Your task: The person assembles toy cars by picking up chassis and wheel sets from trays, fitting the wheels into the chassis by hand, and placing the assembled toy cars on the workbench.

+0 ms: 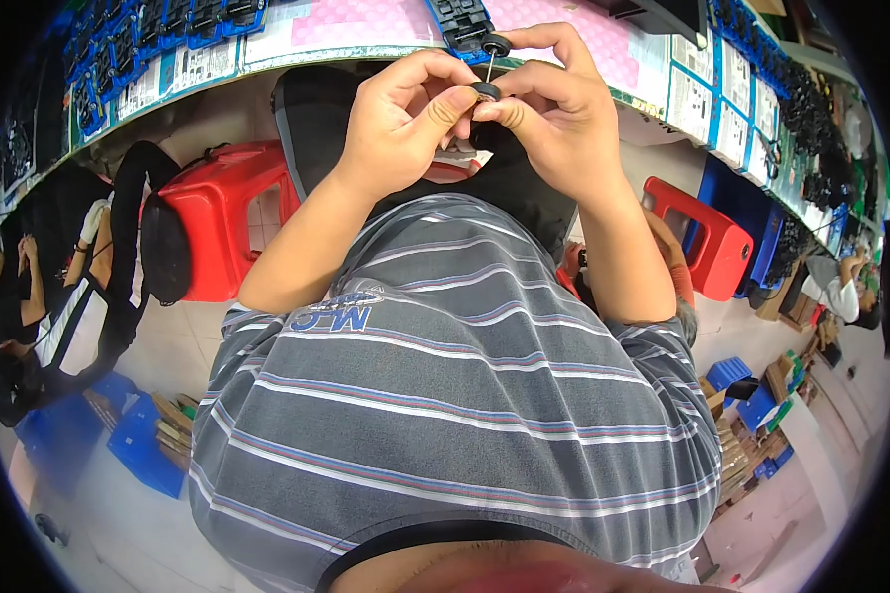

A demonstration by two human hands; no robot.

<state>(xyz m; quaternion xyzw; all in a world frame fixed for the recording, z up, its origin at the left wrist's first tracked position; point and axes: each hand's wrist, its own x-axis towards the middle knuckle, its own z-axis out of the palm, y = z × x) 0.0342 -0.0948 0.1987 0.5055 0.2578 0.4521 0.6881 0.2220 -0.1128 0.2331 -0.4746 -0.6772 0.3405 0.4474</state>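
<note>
Fingers [455,102] pinch the wheeled axle [490,67] at its lower wheel [485,90]

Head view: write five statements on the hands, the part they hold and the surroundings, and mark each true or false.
1. The left hand and right hand both hold a wheel-and-axle piece. True.
2. That piece carries only one wheel. False: it has two black wheels.
3. A blue-and-black part lies just beyond the hands. True.
4. The stool at the picture's left is green. False: it is a red stool.
5. The person's shirt is striped. True.
</note>
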